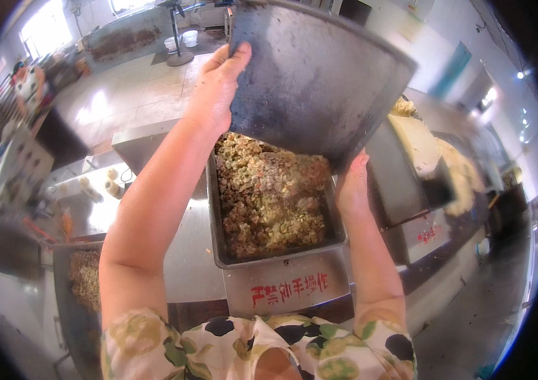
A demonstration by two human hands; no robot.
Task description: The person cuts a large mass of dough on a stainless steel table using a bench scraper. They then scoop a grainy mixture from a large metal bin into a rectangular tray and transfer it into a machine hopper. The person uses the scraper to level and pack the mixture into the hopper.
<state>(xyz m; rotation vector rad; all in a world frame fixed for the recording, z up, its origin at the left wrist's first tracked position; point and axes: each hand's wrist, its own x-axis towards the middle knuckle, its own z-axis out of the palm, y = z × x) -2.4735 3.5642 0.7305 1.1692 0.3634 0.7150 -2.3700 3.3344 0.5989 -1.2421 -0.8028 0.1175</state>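
Note:
My left hand [223, 73] is closed on the left edge of a large dark metal tray [316, 73], its thumb lying along the side. The tray is held up and tilted steeply, its underside facing me. At its lower right corner my right hand [352, 183] grips it, with the fingers partly hidden. Below sits a second dark rectangular tray [219, 244] on the metal counter. It holds a heap of crumbly brown and greenish mixture [272, 202] that looks like chopped nuts and seeds. The tilted tray covers the far part of the heap.
On the right are a metal slab [395, 177] and pale dough [417, 145]. Another tray of chopped mixture [85, 275] stands at lower left. Small pale pieces [112, 183] lie on the left counter. Another person [28, 88] is at far left. A stand fan [179, 58] is on the floor behind.

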